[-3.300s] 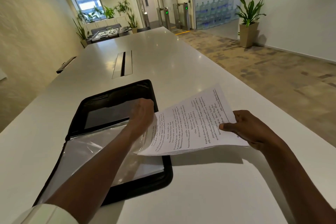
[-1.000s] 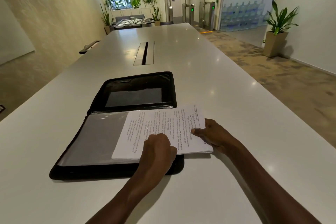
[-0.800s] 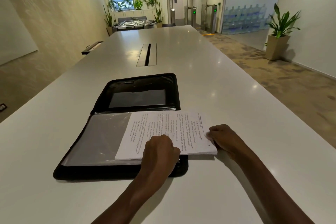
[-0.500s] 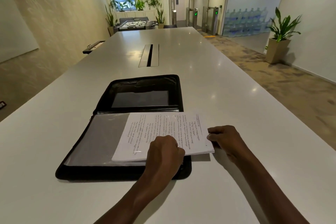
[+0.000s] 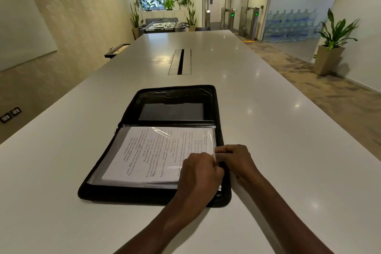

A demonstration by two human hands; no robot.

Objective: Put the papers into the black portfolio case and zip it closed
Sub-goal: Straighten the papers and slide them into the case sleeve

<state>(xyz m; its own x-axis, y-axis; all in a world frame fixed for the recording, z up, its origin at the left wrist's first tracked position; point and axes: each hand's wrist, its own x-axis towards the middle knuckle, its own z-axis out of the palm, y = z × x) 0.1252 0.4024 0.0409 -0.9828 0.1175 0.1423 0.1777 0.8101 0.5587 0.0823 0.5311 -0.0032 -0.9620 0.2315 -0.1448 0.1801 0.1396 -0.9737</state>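
The black portfolio case (image 5: 175, 95) lies open and flat on the white table (image 5: 299, 161), its zip undone. A stack of printed papers (image 5: 152, 154) sits on the near half, tucked under a clear plastic sleeve (image 5: 112, 153). My left hand (image 5: 201, 173) is curled over the sleeve's right edge near the front corner and pinches the plastic. My right hand (image 5: 237, 159) is just right of it, fingers curled at the right edge of the papers where the sleeve opens. The two hands touch each other.
A cable slot (image 5: 180, 62) is set into the table's middle, beyond the case. The table's right edge drops to a carpeted floor, where a potted plant (image 5: 332, 47) stands by the wall. A wall runs along the left.
The papers have slid left into the clear sleeve and no longer overhang the case's right side. My right hand followed them in to the case's edge, meeting my left hand.
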